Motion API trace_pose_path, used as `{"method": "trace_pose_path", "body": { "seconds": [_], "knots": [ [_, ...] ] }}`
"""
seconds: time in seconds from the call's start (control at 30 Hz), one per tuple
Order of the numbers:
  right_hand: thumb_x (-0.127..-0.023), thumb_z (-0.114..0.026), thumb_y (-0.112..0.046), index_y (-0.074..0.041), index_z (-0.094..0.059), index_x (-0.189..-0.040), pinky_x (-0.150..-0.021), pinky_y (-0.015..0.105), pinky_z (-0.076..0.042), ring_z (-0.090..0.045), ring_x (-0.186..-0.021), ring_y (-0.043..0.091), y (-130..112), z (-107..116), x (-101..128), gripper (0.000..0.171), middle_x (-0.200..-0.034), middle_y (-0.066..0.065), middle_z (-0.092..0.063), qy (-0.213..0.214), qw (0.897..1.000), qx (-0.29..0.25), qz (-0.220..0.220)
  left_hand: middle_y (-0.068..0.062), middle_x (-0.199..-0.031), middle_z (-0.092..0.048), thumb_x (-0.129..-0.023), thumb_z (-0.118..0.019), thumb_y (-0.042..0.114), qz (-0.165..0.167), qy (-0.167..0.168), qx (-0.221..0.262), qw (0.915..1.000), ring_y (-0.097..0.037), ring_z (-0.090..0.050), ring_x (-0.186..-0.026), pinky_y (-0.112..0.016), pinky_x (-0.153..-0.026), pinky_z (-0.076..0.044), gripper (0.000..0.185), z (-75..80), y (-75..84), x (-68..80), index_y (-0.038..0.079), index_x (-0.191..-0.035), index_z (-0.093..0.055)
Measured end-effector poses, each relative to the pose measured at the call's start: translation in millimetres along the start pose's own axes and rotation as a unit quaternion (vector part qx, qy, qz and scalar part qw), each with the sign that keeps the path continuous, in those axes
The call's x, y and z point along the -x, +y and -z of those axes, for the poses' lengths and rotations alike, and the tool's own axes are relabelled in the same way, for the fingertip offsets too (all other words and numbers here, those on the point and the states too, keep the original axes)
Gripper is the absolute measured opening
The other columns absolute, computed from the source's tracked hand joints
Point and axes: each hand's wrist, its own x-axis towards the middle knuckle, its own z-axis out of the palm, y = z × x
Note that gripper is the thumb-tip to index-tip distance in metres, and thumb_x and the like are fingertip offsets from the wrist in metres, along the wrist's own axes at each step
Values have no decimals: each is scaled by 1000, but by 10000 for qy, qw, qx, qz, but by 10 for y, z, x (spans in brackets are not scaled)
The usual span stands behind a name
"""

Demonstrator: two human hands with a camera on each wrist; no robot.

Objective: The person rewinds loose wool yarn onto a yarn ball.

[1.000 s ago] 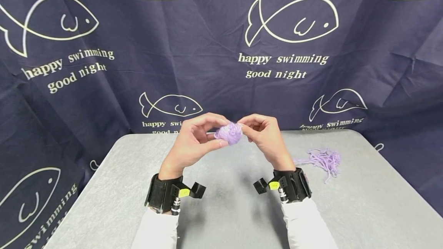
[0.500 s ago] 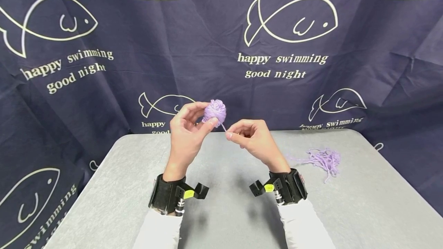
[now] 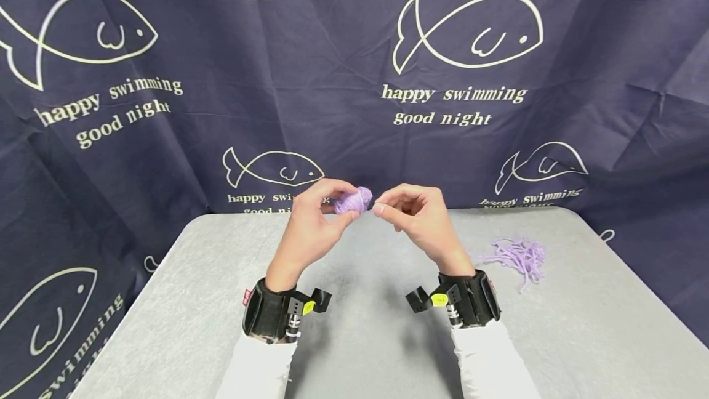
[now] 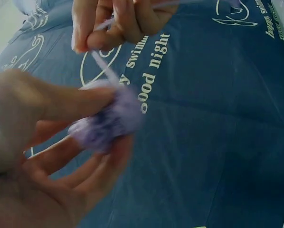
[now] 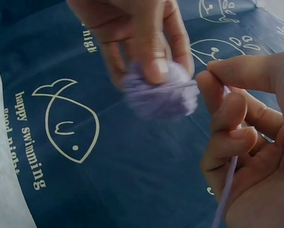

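My left hand [image 3: 311, 220] grips a small ball of purple yarn [image 3: 354, 201] between thumb and fingers, above the table's far edge. In the left wrist view the yarn ball [image 4: 111, 116] is slightly blurred. Just to the right, my right hand [image 3: 422, 217] pinches a yarn strand between thumb and forefinger. The right wrist view shows that strand [image 5: 180, 86] running taut from the ball to the fingertips, then through the curled fingers and down past the palm. A short gap separates the two hands.
A loose heap of purple yarn [image 3: 520, 257] lies on the grey table [image 3: 581, 325] at the right, with a tail reaching toward my right wrist. Behind the table hangs a dark blue cloth [image 3: 343, 91] printed with white fish and lettering.
The yarn ball tilted upward and left half a second ago, turning in my left hand, and is now lower again. My right hand drew away, then came back near it. The heap stayed put.
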Motion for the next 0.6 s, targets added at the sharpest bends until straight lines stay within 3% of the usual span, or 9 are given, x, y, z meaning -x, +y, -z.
{"method": "trace_pose_path", "body": {
  "seconds": [0.13,0.33,0.47,0.6],
  "knots": [
    [-87,-77,-2,2,-75,-91,-48,25,-42,-50,-54,15,-13,54,2,6,-75,5,-69,323,9994,-88,10,-6,-105,-70,-79,-80,-7,221,-992,-31,9948,-18,-66,-95,-31,-79,-60,30,47,-11,13,4,-106,-72],
    [-88,-78,-3,4,-74,-91,-40,29,-35,-47,-53,16,3,89,-3,9,-72,5,-66,585,9979,-272,-52,-2,-105,-70,-79,-81,-7,257,-2178,404,9748,-17,-66,-95,-31,-80,-60,31,110,1,28,7,-106,-73],
    [-88,-78,-3,4,-74,-92,-38,28,-32,-45,-53,16,9,86,-2,9,-71,5,-66,585,9976,-349,-107,-2,-108,-70,-80,-81,-6,89,-2598,794,9623,-17,-67,-97,-32,-84,-60,31,130,6,33,7,-108,-73],
    [-88,-79,-6,2,-74,-92,-40,25,-33,-46,-54,15,12,73,2,10,-73,4,-66,552,9977,-353,-193,-3,-107,-70,-81,-81,-5,-59,-2739,1296,9530,-19,-67,-99,-36,-87,-60,32,134,24,22,6,-109,-72]
  ]
}}
